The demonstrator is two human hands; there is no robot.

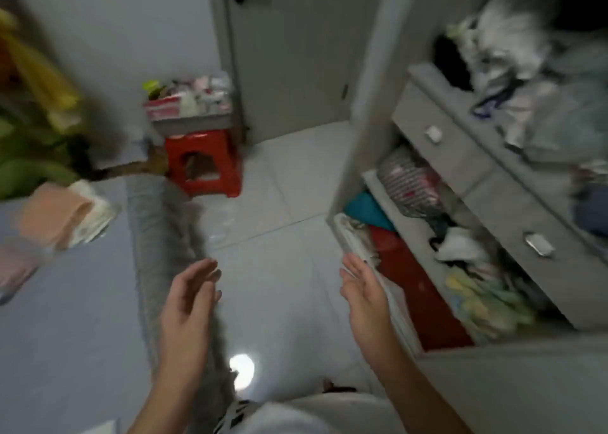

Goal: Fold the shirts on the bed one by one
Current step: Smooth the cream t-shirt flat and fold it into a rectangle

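Hovering empty with fingers relaxed, left hand [190, 298] and right hand [363, 295] sit well right of folded shirts [62, 216] on the bed [72, 318].

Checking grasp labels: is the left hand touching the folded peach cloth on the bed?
Apart. The head view shows the left hand open over the bed's edge, with bare sheet between it and the peach cloth.

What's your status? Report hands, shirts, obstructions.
Left hand open, right hand open, both empty over floor. Folded clothes stacked on bed, blurred. Nothing between hands and bed.
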